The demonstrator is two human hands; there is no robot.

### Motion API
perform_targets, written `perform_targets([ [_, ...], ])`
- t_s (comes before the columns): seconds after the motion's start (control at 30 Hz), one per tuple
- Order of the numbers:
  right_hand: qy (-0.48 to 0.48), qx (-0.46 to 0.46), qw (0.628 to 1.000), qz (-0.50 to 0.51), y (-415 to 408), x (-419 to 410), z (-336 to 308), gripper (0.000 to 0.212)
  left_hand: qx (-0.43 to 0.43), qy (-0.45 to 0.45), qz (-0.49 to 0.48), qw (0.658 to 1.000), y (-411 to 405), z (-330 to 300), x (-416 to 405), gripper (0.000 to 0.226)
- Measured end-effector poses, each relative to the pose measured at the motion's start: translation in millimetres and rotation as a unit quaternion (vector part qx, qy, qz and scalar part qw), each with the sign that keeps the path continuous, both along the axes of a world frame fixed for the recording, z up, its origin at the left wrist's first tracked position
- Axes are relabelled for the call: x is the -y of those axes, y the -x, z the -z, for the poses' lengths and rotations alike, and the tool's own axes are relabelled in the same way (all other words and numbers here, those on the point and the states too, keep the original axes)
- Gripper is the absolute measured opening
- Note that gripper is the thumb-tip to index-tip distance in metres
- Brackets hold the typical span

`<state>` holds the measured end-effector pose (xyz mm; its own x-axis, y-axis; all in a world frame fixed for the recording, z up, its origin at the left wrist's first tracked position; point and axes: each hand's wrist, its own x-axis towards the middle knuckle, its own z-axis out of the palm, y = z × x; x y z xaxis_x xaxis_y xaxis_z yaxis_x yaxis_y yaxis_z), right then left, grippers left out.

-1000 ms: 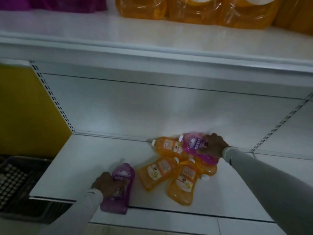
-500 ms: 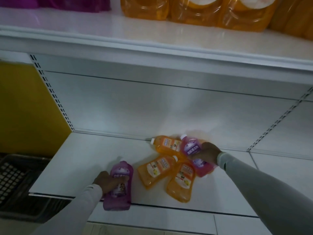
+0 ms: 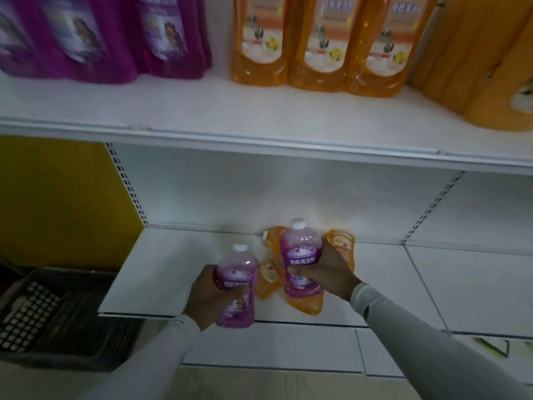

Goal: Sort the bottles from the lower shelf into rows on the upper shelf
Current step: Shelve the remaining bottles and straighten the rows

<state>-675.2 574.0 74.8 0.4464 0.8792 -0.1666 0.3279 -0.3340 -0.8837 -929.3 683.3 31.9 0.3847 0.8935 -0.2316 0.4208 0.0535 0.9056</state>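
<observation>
My left hand [image 3: 209, 295] grips a purple bottle [image 3: 238, 284] with a white cap, held upright above the lower shelf [image 3: 173, 269]. My right hand [image 3: 323, 272] grips a second purple bottle [image 3: 302, 255], also upright and slightly higher. Behind them several orange bottles [image 3: 341, 246] lie flat on the lower shelf, partly hidden by the held bottles. On the upper shelf [image 3: 202, 111] purple bottles [image 3: 86, 39] stand at the left and orange bottles [image 3: 317, 41] stand in a row at the right.
A dark plastic crate [image 3: 49, 319] sits on the floor at the lower left, beside a yellow wall panel [image 3: 57, 203]. More orange containers [image 3: 490, 67] stand at the far right of the upper shelf. The upper shelf's front strip is bare.
Both hands have lifted their purple bottles off the lower shelf and turned them upright. The view has tilted up, showing the upper shelf's rows.
</observation>
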Motion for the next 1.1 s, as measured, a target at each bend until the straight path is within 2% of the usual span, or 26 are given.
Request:
perform_targets([
  [0.07,-0.021,-0.006,1.000,0.017,29,16,-30,0.080,0.028,-0.020,0.024,0.999,17,-31,9,0.070],
  [0.13,-0.031,0.006,0.999,0.036,55,32,-61,0.082,0.049,-0.042,0.045,0.997,38,-68,16,0.070],
  [0.2,-0.045,0.025,0.998,0.048,84,49,-98,0.085,0.062,-0.060,0.083,0.993,58,-105,22,0.066],
  [0.37,-0.097,0.046,0.992,0.067,136,79,-183,0.075,0.108,-0.088,0.159,0.977,97,-181,31,0.052],
  [0.57,-0.169,0.089,0.979,0.069,151,76,-285,0.080,0.224,-0.133,0.132,0.956,114,-293,16,0.047],
  [0.7,-0.226,0.108,0.967,0.049,151,51,-346,0.076,0.261,-0.178,0.133,0.940,115,-362,-5,0.049],
  [0.77,-0.248,0.113,0.961,0.036,146,34,-366,0.077,0.265,-0.202,0.126,0.934,111,-388,-16,0.053],
  [0.9,-0.275,0.100,0.956,-0.005,128,-2,-392,0.070,0.276,-0.242,0.096,0.925,95,-424,-39,0.043],
  [0.97,-0.282,0.098,0.954,-0.017,119,-18,-397,0.065,0.279,-0.245,0.077,0.925,88,-431,-50,0.049],
  [1.1,-0.278,0.088,0.956,-0.041,105,-47,-394,0.071,0.283,-0.239,0.050,0.927,84,-432,-63,0.057],
])
